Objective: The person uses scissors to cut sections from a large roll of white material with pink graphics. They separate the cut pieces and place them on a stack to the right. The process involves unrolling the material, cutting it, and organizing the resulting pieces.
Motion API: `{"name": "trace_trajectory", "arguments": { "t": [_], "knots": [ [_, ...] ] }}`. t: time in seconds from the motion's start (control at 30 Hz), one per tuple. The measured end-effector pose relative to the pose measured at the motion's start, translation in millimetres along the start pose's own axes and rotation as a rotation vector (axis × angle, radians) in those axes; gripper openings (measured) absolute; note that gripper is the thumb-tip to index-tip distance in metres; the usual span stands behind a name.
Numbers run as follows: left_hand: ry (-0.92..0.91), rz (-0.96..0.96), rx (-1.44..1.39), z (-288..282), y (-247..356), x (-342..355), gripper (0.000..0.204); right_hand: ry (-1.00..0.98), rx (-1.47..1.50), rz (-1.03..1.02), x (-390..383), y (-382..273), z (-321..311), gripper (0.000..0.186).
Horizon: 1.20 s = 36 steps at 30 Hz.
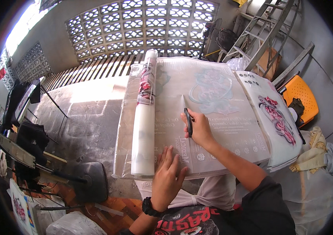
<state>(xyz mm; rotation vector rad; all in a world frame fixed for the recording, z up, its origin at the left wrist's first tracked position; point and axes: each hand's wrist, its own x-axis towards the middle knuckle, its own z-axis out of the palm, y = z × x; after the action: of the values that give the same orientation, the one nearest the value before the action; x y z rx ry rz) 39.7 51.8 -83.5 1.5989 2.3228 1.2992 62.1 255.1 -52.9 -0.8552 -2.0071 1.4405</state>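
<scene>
My right hand grips a pair of scissors with a black handle, its narrow pointed tip aimed away from me over the sheet. My left hand lies with fingers stretched out on the near edge of the clear printed film, beside the roll. The film covers the table and carries faint mirrored lettering and a pale blue and pink design. Left of my hands, a long white roll of film with red and black artwork on its far half lies pointing away from me.
To the right are printed sheets, an orange plastic chair and crumpled cloths. A metal ladder and a fan stand behind. At left are a black flat platen on an arm and plastic bags.
</scene>
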Motion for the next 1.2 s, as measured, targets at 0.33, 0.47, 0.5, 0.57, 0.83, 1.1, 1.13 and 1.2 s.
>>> {"name": "trace_trajectory", "arguments": {
  "t": [0.33, 0.47, 0.5, 0.57, 0.83, 1.1, 1.13, 1.2],
  "knots": [
    [-0.008, -0.002, 0.004, -1.6, 2.4, 3.1, 0.043, 0.003, -0.013, -0.037, 45.3, 6.2, -4.2, 0.031],
    [-0.01, -0.003, 0.013, -3.4, 2.4, 2.8, 0.043, -0.002, -0.031, -0.048, 62.3, 3.6, -4.4, 0.031],
    [-0.012, -0.006, 0.015, -3.1, 1.9, 2.1, 0.043, -0.001, -0.041, -0.048, 65.6, 1.8, -3.6, 0.031],
    [-0.018, -0.012, 0.015, -2.8, 1.6, 2.1, 0.043, 0.005, -0.024, -0.029, 74.6, 3.6, -3.4, 0.031],
    [-0.052, -0.06, -0.009, -4.9, 4.5, 3.3, 0.045, 0.012, -0.015, 0.005, 95.4, 8.4, -5.2, 0.036],
    [-0.067, -0.051, 0.028, -7.1, 6.5, 5.5, 0.045, 0.016, 0.002, 0.008, 122.2, 13.7, -6.2, 0.036],
    [-0.072, -0.056, 0.029, -7.2, 6.5, 5.9, 0.045, 0.019, 0.006, 0.005, 125.5, 12.8, -6.6, 0.034],
    [-0.071, -0.065, 0.015, -5.7, 4.8, 5.2, 0.045, 0.025, 0.014, 0.002, 128.2, 7.5, -6.8, 0.033]
  ]
}}
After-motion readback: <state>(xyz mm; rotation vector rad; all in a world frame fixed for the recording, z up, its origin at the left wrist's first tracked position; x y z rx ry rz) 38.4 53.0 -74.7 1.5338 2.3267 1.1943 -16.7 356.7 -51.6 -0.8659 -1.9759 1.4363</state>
